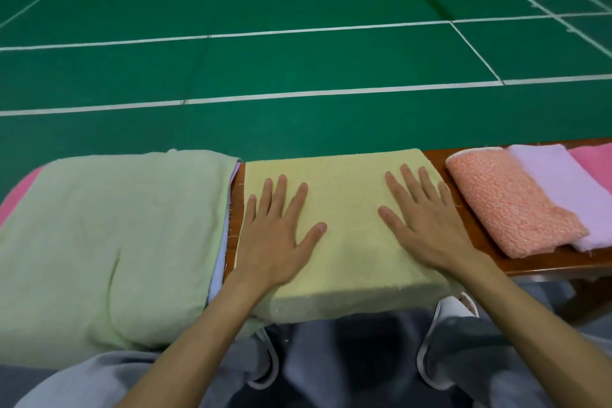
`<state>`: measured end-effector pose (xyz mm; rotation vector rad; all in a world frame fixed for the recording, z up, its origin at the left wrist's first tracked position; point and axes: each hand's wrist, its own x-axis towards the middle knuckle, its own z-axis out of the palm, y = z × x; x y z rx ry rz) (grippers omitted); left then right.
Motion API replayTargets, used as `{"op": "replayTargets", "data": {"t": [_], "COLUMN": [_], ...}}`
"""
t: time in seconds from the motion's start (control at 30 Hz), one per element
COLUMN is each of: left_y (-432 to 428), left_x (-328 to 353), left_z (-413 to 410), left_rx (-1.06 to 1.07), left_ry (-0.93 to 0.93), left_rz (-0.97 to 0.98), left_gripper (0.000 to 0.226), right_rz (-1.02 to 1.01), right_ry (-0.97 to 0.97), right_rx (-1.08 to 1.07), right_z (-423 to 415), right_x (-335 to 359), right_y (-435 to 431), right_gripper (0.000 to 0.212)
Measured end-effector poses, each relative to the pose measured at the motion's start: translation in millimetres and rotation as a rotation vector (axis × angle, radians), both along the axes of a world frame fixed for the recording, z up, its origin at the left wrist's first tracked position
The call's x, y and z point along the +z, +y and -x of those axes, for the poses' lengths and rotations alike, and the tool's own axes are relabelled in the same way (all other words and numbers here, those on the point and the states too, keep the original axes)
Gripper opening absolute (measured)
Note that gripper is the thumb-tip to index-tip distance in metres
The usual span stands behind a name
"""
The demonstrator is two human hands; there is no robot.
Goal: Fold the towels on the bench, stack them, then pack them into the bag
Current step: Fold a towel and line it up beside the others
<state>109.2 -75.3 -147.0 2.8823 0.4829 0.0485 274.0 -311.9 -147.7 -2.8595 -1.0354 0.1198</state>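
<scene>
Yellow towel: the yellow towel (pixel 344 209) lies in the middle of the counter (pixel 546 258), folded into a thick rectangle. Its near edge hangs over the counter's front, toward the person's lap.
Left hand: the left hand (pixel 278 228) rests flat on the left half of the yellow towel, fingers straight and spread, holding nothing.
Right hand: the right hand (pixel 420 219) lies flat on the right half in the same way, fingers fanned and gripping nothing.
Why pressed: with both palms down and set apart, this looks like smoothing and flattening the fold, so the layers stay put and will stack evenly.
Left pile: a green towel (pixel 109 235) lies loose and rumpled just beside the yellow one. A lavender edge (pixel 220 255) and a pink edge (pixel 16 195) peek from beneath it. These are probably the towels waiting to be folded.
Right group: an orange towel (pixel 510 205), a lilac towel (pixel 563 189) and a pink towel (pixel 592 159) lie folded and overlapping like shingles. They seem set aside as finished but are not yet a true stack.
Bag: not in view.
Progress: judged as midway through the folding, with stacking and packing not yet done.
Risk: the overhanging near edge could slip off once the pressure lifts.
Surroundings: a green court floor (pixel 298 60) with white lines lies beyond the counter.
</scene>
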Motion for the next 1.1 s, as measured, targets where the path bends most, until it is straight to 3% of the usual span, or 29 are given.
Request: {"op": "replayTargets", "data": {"t": [0.1,0.17,0.27,0.33,0.43,0.53,0.63,0.77,0.87,0.97,1.03,1.1], "left_y": [2,6,9,4,2,8,6,18,27,34,41,45], "left_x": [1,5,15,21,27,26,26,29,40,48,52,54], "left_z": [0,1,9,14,13,10,10,13,13,17,20,24], "left_rx": [-0.023,0.022,0.229,0.393,0.547,0.479,0.409,0.407,0.493,0.526,0.486,0.403], "left_ry": [0.020,0.015,-0.158,-0.210,-0.137,-0.206,-0.302,-0.431,-0.358,-0.337,-0.369,-0.372], "left_rz": [0.024,0.078,0.020,-0.029,0.075,0.174,0.274,0.615,1.022,1.199,1.263,1.307], "left_gripper": [0.076,0.076,0.065,0.055,0.062,0.037,0.037,0.041,0.031,0.048,0.057,0.051], "right_rz": [-0.068,-0.217,-0.264,-0.202,-0.161,-0.154,-0.262,-0.567,-0.719,-0.944,-1.031,-1.050], "right_ry": [0.024,-0.022,-0.179,-0.146,-0.079,-0.084,-0.035,0.207,0.442,0.714,0.830,0.908], "right_rx": [-0.031,-0.178,-0.412,-0.470,-0.495,-0.439,-0.364,-0.360,-0.378,-0.315,-0.240,-0.193], "right_z": [2,8,18,18,8,4,8,-4,-13,-17,-24,-28], "right_x": [4,9,20,25,32,35,31,31,39,44,47,51], "right_y": [-9,-10,-4,-2,-1,-1,-3,-15,-23,-32,-40,-47], "right_gripper": [0.072,0.072,0.066,0.069,0.069,0.061,0.050,0.041,0.004,0.054,0.060,0.061]}}
